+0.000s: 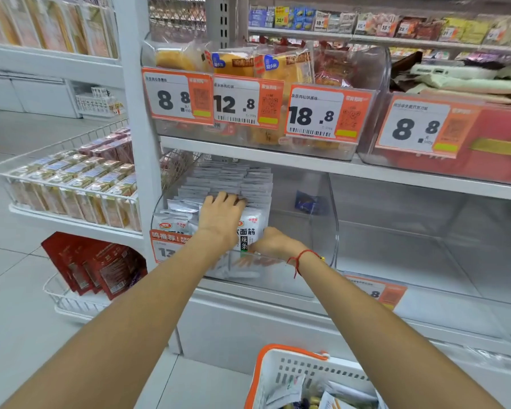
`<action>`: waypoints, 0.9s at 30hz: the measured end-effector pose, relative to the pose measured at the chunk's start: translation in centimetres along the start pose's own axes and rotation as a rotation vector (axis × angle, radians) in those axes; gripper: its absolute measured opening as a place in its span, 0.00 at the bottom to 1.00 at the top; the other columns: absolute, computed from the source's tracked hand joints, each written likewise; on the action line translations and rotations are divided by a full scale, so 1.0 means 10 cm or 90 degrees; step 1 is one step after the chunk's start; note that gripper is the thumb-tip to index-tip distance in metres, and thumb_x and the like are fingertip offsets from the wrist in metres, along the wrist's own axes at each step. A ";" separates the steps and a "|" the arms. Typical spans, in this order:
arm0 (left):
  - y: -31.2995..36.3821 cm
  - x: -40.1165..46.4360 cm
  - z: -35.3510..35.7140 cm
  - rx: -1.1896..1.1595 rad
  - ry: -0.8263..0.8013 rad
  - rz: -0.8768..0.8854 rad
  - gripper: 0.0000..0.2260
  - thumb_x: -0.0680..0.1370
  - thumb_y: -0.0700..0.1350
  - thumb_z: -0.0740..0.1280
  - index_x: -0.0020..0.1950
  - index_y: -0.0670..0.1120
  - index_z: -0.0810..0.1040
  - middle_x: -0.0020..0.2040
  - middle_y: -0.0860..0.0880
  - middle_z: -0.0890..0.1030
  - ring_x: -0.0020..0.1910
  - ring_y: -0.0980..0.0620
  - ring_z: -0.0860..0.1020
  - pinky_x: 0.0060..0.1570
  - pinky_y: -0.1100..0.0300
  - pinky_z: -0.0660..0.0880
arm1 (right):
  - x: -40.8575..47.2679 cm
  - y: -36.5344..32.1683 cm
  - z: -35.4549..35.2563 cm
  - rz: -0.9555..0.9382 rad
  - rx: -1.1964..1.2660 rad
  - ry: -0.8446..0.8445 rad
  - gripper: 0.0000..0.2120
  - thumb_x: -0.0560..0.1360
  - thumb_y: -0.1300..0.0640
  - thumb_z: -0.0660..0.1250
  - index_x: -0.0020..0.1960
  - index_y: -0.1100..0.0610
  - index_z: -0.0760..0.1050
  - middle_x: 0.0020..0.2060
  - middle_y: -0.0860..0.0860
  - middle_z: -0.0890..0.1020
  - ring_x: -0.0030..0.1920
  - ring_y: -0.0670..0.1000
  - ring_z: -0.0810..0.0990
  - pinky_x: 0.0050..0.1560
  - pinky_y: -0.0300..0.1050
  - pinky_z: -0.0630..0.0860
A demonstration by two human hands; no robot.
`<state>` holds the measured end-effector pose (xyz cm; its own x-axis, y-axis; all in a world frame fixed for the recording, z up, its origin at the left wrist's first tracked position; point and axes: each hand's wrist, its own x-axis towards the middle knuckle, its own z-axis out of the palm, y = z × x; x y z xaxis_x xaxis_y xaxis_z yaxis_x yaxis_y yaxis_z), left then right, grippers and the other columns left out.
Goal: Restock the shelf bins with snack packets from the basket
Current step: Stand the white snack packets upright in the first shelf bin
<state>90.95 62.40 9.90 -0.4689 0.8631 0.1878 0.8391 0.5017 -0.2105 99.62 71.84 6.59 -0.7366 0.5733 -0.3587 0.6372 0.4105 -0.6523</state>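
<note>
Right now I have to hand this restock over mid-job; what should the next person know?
Left hand: flat on top of the white snack packets, pressing the rows back.
Right hand: at the front packet by the clear bin front; its fingers are hidden, so the grip is unclear.
Done: the bin's left side is packed with rows of packets.
Left: its right side holds only one blue packet. The basket below still contains packets.

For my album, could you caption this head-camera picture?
Both hands, left hand and right hand, settle white snack packets into a clear shelf bin, basket waiting below.
</note>
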 end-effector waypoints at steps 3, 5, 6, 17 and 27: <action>0.00 -0.12 -0.06 -0.012 0.018 -0.010 0.35 0.73 0.48 0.71 0.75 0.48 0.57 0.72 0.49 0.65 0.70 0.48 0.62 0.68 0.53 0.60 | -0.21 0.01 -0.06 -0.019 -0.025 -0.001 0.14 0.77 0.58 0.62 0.61 0.61 0.75 0.52 0.56 0.79 0.50 0.56 0.79 0.47 0.46 0.77; 0.03 -0.23 -0.13 -0.027 0.030 -0.012 0.34 0.74 0.47 0.71 0.75 0.48 0.57 0.72 0.49 0.65 0.71 0.48 0.61 0.70 0.53 0.59 | -0.38 0.03 -0.10 -0.054 -0.038 0.049 0.15 0.76 0.58 0.63 0.62 0.59 0.73 0.51 0.55 0.78 0.51 0.54 0.75 0.47 0.42 0.73; 0.04 -0.29 -0.18 -0.038 0.040 -0.013 0.33 0.74 0.46 0.70 0.75 0.48 0.59 0.72 0.49 0.65 0.71 0.48 0.61 0.70 0.53 0.59 | -0.48 0.05 -0.13 -0.068 -0.047 0.089 0.17 0.76 0.57 0.64 0.64 0.59 0.71 0.53 0.55 0.78 0.53 0.55 0.75 0.50 0.43 0.72; 0.80 -1.22 -0.51 -0.338 0.043 -0.077 0.15 0.76 0.46 0.64 0.63 0.52 0.76 0.60 0.53 0.79 0.62 0.49 0.73 0.57 0.54 0.71 | -1.55 0.88 -0.16 -0.240 0.027 0.348 0.04 0.75 0.58 0.68 0.47 0.53 0.81 0.39 0.48 0.78 0.37 0.47 0.73 0.43 0.42 0.71; 1.90 -1.82 0.32 -0.487 -0.252 -0.082 0.11 0.76 0.46 0.64 0.57 0.52 0.79 0.58 0.52 0.80 0.57 0.49 0.77 0.57 0.57 0.74 | -2.04 2.36 0.45 -0.044 0.046 0.178 0.16 0.74 0.64 0.63 0.37 0.44 0.77 0.38 0.49 0.82 0.42 0.50 0.80 0.48 0.51 0.79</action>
<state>114.57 56.39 -0.60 -0.5158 0.8303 -0.2109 0.6614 0.5425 0.5179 128.67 66.68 -4.52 -0.6809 0.7225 -0.1203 0.5617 0.4098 -0.7187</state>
